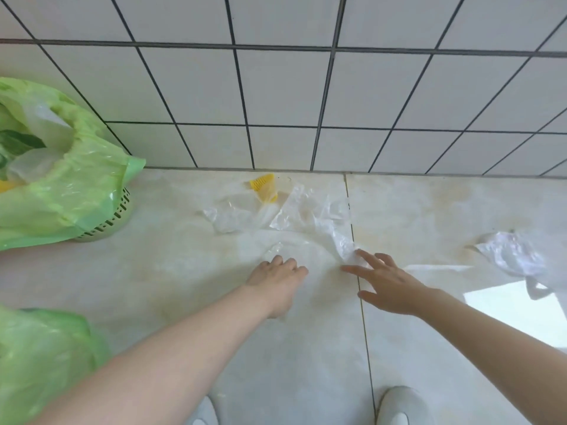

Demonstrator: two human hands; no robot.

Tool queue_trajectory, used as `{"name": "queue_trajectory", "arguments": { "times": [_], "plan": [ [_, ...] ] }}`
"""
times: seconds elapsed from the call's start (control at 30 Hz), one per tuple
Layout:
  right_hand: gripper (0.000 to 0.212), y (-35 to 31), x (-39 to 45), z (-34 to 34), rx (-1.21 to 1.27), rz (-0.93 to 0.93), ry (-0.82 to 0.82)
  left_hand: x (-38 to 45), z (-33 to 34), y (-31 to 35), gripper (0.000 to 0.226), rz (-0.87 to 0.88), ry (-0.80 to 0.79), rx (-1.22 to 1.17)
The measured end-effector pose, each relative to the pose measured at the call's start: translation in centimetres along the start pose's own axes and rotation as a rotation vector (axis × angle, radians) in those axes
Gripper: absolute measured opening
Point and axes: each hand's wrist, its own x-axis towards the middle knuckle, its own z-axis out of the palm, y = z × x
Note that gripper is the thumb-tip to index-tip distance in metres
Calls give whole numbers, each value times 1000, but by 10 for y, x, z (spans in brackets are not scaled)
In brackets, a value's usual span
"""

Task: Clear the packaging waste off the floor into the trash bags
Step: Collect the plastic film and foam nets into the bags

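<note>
pale floor tiles (429,348) met a white tiled wall (276,87). the left hand (277,282) had its fingers curled down on the clear plastic film (306,237), apparently gathering it, and the right hand (385,283) was spread wide, fingertips at the film's crumpled edge. beyond lay a yellow piece (264,187) and another wrapper (509,253). the pick-up step looked in progress (nothing lifted yet); next, bunch the film and carry it left to the green trash bag (70,191).
</note>
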Motion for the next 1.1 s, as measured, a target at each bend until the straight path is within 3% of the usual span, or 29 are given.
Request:
{"name": "queue_trajectory", "arguments": {
  "times": [0.13,0.33,0.43,0.63,0.77,0.87,0.93,1.1],
  "plan": [
    [75,-3,-6,14,4,11,91,-8,35,-4,46,-25,27,73],
    [82,-13,2,25,-14,92,224,-28,63,-16,38,-91,142,-63],
    [69,-18,-1,34,-114,134,209,-35,71,-17,24,-122,126,-83],
    [35,-17,-10,54,-72,135,276,-34,67,-9,12,-167,187,-198],
    [20,-12,-22,63,-97,72,268,-32,58,4,33,-169,363,-436],
    [14,-6,-23,55,37,47,341,-26,49,10,46,-191,425,-606],
    [22,-5,-20,42,214,57,414,-21,42,10,47,-205,429,-646],
    [34,-6,0,6,436,158,561,-8,26,1,28,-242,433,-780]
  ]
}}
